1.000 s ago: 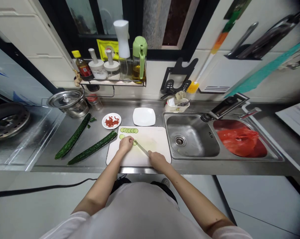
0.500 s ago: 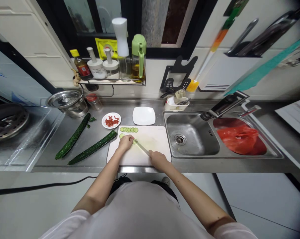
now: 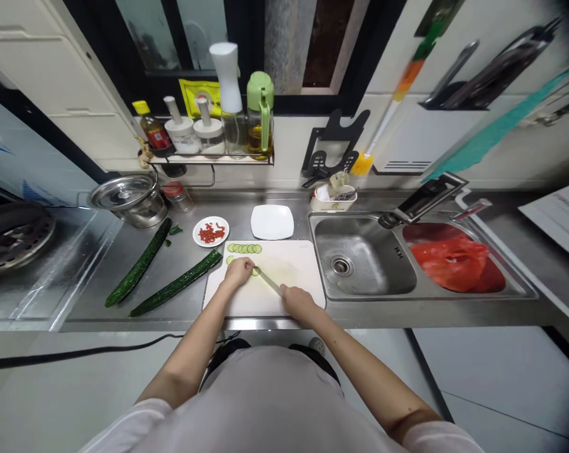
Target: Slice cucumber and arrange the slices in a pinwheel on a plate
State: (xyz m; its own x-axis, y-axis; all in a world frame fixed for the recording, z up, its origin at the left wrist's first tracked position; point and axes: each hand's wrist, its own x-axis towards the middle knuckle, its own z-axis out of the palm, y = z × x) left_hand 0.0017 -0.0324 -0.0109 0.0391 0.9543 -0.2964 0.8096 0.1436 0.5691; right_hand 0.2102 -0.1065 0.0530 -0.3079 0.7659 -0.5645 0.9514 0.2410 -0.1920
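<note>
My right hand (image 3: 302, 304) grips a knife (image 3: 268, 282) by its handle, with the blade slanting up and left over the white cutting board (image 3: 288, 305). The blade's tip lies at a thin cucumber slice (image 3: 256, 272). My left hand (image 3: 239, 272) is closed in a pinch at that slice's edge, close to the tip; the fingers partly hide what they grip. Behind it an overlapping row of cucumber slices (image 3: 244, 248) lies along the board's far left, with a single slice (image 3: 230, 259) below the row. One whole cucumber (image 3: 175, 284) rests against the board's left side.
A second cucumber (image 3: 138, 264) lies farther left, near a lidded steel pot (image 3: 128, 198). Behind the board stand a white plate of chopped red pieces (image 3: 211, 232) and a square white plate (image 3: 272, 222). To the right is a steel sink (image 3: 364, 251) holding a red plastic bag (image 3: 451, 261).
The view has shifted slightly. The knife's handle end and my right hand have moved a little left, while my left hand stays pinched near the blade's tip.
</note>
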